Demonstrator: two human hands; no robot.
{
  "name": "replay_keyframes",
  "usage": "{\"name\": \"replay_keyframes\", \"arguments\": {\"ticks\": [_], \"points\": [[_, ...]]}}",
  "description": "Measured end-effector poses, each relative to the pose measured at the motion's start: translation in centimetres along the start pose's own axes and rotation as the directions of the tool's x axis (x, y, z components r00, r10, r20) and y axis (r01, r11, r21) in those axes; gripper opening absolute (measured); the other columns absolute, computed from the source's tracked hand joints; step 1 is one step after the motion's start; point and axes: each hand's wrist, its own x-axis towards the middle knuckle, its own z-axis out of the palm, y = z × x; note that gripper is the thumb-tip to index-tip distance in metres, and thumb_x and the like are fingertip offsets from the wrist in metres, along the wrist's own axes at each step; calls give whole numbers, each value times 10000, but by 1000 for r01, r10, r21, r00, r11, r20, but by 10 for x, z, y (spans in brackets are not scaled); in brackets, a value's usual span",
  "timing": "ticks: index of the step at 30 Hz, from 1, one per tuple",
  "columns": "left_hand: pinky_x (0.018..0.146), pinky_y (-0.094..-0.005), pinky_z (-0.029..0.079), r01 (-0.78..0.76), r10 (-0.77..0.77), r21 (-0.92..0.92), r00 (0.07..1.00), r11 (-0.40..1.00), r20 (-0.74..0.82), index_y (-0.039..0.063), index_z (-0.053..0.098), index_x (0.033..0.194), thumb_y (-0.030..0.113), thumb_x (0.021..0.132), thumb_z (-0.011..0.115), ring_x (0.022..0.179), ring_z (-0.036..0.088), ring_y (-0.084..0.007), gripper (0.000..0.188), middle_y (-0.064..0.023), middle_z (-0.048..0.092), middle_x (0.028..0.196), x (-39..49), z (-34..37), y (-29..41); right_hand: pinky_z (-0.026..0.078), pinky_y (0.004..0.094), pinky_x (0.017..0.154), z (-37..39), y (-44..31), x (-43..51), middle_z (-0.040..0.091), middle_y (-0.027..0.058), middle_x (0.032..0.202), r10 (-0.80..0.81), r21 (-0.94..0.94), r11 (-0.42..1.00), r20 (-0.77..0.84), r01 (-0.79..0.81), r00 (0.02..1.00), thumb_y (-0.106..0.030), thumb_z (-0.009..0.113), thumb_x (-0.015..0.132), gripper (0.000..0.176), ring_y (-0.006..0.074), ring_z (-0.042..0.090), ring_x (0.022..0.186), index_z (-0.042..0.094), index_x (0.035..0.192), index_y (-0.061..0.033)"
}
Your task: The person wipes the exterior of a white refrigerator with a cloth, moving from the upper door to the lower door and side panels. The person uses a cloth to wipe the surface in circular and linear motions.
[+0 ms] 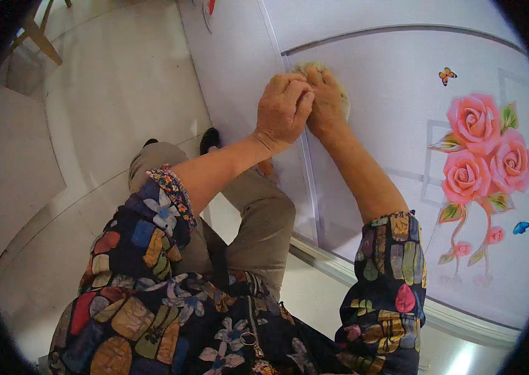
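My right hand [325, 101] presses a pale cloth [346, 101] flat against a white panel [381, 117] with a dark groove near its top. The cloth shows at the fingertips and along the outer side of that hand. My left hand [285, 108] is beside it with curled fingers, touching the back of my right hand near the knuckles; whether it also grips some of the cloth cannot be told. Both hands are near the upper corner of the panel, beside a narrow vertical strip [309, 173]. Printed pink roses [475, 122] decorate the panel to the right.
Pale floor tiles [119, 84] lie at the left, with wooden furniture legs [42, 42] at the upper left. A light metal-like rail [461, 323] runs along the panel's lower edge. A butterfly picture [447, 76] is above the roses. My bent knees are close to the panel.
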Motion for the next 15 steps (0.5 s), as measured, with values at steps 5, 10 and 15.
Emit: {"name": "replay_keyframes", "arguments": {"ticks": [5, 10, 15], "points": [[1016, -427, 482, -3, 9, 48, 993, 999, -114, 50, 674, 1089, 153, 984, 632, 1141, 599, -318, 152, -140, 661, 1182, 13, 0, -14, 414, 444, 1049, -1, 13, 43, 663, 31, 1165, -25, -55, 998, -152, 17, 988, -184, 680, 838, 212, 268, 546, 1242, 729, 1037, -130], [1005, -418, 493, 75, -75, -1, 997, 997, -14, 45, 659, 1165, 156, 988, 632, 1121, 611, -320, 211, -147, 656, 1188, 6, 0, -17, 412, 467, 1038, -1, 2, 17, 675, 24, 1157, -23, -26, 999, -172, 19, 985, -164, 677, 849, 214, 261, 543, 1245, 726, 1057, -145], [1023, -458, 479, 60, -46, -66, 979, 996, 197, 18, 603, 1304, 213, 987, 637, 1126, 605, -375, 373, -190, 647, 1223, -35, 5, -3, 391, 480, 1062, -10, -21, -54, 691, 25, 1242, -3, -33, 999, -86, 0, 996, -201, 643, 895, 256, 248, 504, 1310, 738, 1127, -144]]}}
